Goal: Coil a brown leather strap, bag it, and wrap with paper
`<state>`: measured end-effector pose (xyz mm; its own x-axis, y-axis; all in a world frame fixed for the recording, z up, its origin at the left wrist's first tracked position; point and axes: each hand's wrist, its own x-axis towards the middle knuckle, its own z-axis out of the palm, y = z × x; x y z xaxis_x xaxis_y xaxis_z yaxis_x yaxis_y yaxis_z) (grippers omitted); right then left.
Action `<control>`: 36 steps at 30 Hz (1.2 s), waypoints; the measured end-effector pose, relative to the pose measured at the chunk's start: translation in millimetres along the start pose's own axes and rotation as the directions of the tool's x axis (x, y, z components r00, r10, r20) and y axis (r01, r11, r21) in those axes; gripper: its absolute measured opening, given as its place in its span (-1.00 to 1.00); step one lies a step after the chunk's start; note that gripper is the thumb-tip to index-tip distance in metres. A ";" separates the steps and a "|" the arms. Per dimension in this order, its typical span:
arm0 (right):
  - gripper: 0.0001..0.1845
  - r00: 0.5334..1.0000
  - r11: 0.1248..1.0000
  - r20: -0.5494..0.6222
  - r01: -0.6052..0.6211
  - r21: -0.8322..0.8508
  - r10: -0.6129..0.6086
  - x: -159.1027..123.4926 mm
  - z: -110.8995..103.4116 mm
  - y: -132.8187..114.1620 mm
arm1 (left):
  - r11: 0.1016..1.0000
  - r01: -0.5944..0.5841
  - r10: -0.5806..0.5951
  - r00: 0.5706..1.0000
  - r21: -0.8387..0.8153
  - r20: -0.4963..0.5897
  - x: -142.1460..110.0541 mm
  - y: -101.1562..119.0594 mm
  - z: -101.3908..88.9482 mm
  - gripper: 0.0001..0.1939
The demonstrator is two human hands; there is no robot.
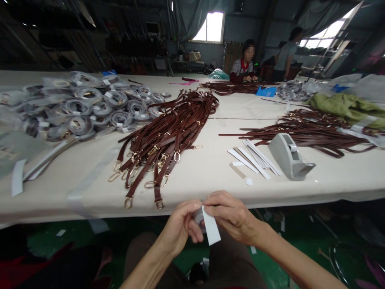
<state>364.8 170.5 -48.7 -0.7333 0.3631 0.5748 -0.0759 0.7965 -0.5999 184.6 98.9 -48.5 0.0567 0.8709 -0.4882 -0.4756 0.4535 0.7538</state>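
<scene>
Both my hands meet just below the table's front edge, over my lap. My left hand [180, 224] is closed around a small bundle in clear plastic [199, 218], too hidden to name. My right hand [230, 214] pinches a white paper strip [211, 229] that hangs down against the bundle. On the table straight ahead lies a pile of brown leather straps [168, 136] with gold clasps. A grey tape dispenser [287, 154] and loose white paper strips [255, 158] lie to the right of it.
Bagged coiled straps [84, 106] are heaped at the left of the cream table [204, 176]. More brown straps [313, 132] and a green cloth [345, 106] lie at the right. One person sits and another stands at the far end.
</scene>
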 end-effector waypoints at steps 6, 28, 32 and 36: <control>-0.53 0.993 0.993 0.018 -0.117 -0.020 0.117 -3.6 5.5 2.4 | 0.997 -0.069 0.069 0.998 0.033 -0.011 -0.6 -2.6 -6.8 -0.63; -0.84 0.962 0.952 -0.247 -0.181 -0.247 0.119 -14.3 43.6 -31.8 | 0.955 -0.287 0.238 0.889 -0.071 -0.390 23.2 -8.6 11.1 -0.57; -0.76 0.706 0.826 -0.504 -0.563 0.027 0.497 -26.7 20.0 4.2 | 0.962 -0.272 0.242 0.899 -0.031 -0.364 24.8 -9.6 11.4 -0.57; -0.66 0.534 0.718 -0.656 -0.696 0.018 0.533 -38.5 -24.9 46.4 | 0.969 -0.247 0.228 0.908 -0.009 -0.350 29.1 -13.0 9.6 -0.51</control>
<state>406.3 205.6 -84.8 0.0118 0.9358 0.3522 0.4437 0.3107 -0.8406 200.8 120.2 -68.3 -0.3644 0.8282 -0.4257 -0.4830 0.2228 0.8468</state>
